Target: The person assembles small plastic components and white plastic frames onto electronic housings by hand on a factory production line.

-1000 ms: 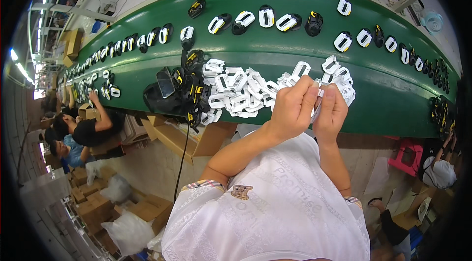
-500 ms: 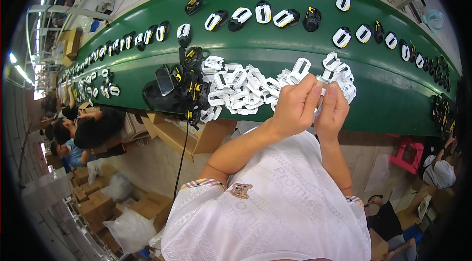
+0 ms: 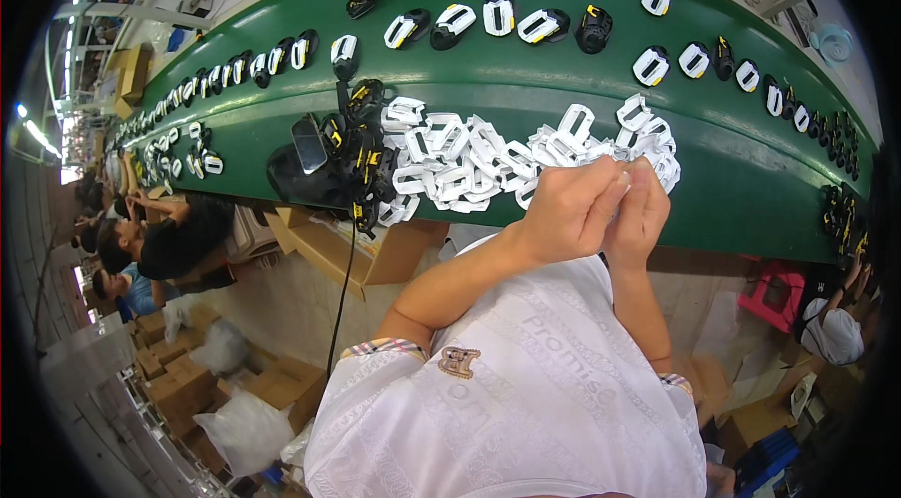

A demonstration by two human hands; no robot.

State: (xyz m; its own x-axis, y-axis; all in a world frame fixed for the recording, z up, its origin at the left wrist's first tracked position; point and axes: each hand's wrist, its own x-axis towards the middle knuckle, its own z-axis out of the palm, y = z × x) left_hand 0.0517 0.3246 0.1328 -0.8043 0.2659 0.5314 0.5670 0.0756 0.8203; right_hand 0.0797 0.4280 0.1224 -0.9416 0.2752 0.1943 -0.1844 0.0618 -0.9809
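My left hand and my right hand meet in front of my chest, over the near edge of a green conveyor belt. Both are closed, fingertips pinched together. A sliver of a white piece shows between them; the fingers hide most of it. Just beyond my hands lies a heap of white oval slotted cards, spreading leftward along the belt. Left of the heap sits a pile of black-and-yellow devices, with a dark phone-like slab on a black bag or cloth.
Black devices, many with white cards on them, stand in a row along the far belt. More black devices lie at the right end. An open cardboard box stands below the belt; co-workers sit to the left. A red stool is at right.
My pinched hands have shifted slightly, and the white piece between them shows less than before. The view has moved a little. The heap looks the same.
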